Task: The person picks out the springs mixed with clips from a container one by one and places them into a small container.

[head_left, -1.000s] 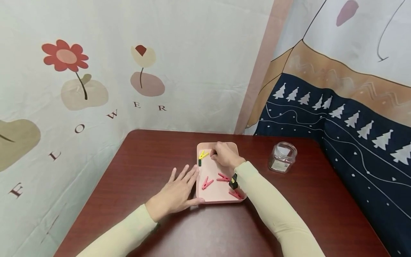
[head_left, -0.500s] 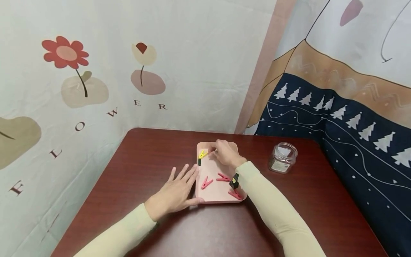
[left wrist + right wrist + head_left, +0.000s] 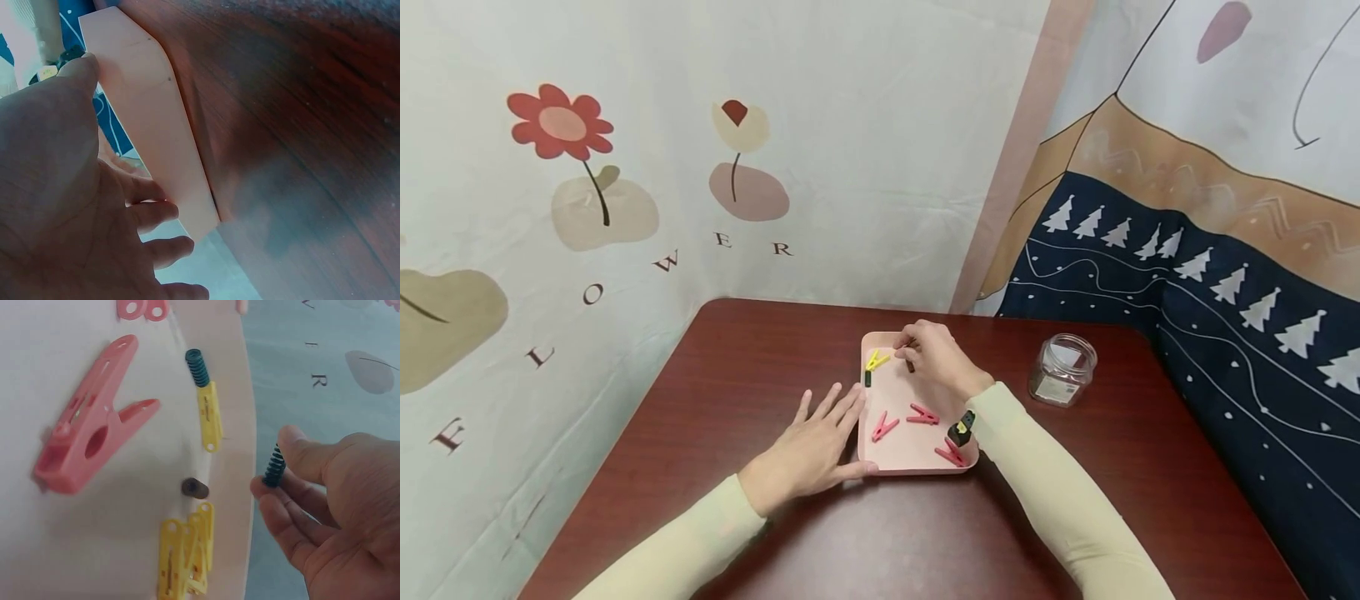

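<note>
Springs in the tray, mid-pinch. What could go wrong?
1. Slip: the right grip pinches a small coil spring between thumb and fingertips; it might pop loose.
2. Knock: another spring lies loose right by a yellow clip; brushing either could send it rolling.
3. Shift: the left grip rests straight-fingered at the tray, not clamping; a bump could slide it.

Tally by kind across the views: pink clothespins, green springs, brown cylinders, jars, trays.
Pink clothespins: 3
Green springs: 2
Brown cylinder: 1 (maybe another spring, can't tell)
Jar: 1
Tray: 1
Total: 8
</note>
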`<state>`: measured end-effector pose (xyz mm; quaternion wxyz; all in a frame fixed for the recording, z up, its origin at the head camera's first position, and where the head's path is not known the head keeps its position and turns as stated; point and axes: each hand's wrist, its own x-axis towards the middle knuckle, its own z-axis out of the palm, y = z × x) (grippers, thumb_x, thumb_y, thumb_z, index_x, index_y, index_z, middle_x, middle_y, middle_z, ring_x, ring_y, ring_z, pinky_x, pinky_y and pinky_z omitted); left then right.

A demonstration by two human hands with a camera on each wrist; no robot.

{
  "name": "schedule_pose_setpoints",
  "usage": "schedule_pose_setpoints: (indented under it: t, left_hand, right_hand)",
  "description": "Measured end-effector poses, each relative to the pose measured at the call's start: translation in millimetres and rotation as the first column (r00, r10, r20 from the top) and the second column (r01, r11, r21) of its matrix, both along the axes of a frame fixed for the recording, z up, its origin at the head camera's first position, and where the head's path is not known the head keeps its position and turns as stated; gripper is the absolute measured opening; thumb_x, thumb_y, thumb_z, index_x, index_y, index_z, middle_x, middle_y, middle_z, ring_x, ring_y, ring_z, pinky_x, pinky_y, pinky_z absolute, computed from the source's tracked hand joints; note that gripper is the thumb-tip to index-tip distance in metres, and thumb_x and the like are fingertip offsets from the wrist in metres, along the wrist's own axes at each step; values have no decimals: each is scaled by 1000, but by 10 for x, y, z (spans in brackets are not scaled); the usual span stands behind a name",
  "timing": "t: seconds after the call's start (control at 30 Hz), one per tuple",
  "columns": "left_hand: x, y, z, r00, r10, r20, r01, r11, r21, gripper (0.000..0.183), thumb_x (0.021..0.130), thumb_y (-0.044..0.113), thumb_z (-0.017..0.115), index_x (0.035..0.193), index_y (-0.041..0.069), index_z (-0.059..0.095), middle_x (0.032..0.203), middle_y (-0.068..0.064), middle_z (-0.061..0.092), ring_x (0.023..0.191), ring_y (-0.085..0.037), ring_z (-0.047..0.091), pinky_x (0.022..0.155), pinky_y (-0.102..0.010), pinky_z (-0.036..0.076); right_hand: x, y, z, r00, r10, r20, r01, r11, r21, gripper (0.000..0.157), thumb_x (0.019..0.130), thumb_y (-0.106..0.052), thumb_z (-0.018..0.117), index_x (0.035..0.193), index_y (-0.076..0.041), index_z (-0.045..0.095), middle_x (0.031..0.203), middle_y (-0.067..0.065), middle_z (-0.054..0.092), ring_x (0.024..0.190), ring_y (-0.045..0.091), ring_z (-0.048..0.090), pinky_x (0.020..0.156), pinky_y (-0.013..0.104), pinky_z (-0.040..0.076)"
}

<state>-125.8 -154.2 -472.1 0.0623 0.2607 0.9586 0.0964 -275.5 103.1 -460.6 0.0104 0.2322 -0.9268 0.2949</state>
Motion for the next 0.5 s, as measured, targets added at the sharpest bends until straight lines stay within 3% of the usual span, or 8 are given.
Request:
schedule_pose_setpoints:
  t: [0.3, 0.5]
  left_hand:
    - [-1, 5, 6, 1000, 7, 3, -7, 1000, 3, 110, 108, 73, 70, 183, 2, 33, 194, -17, 30, 180, -50, 29, 139, -84, 24]
    - [-7, 5, -10, 1000, 9, 8, -9, 1000, 5, 111, 108, 74, 69, 183, 2, 32, 194, -16, 29, 180, -50, 28, 140, -84, 23]
  right_hand:
    - [128, 170, 94, 1000, 11, -20, -13, 996, -85, 46, 103, -17, 91, 144, 2, 80, 152, 22, 74, 127, 37, 83, 109, 49, 70]
    - [245, 281, 117, 999, 28, -40, -31, 995, -97, 42, 101, -20, 94, 139, -5, 85, 171, 21, 64, 127, 34, 85, 109, 49, 68]
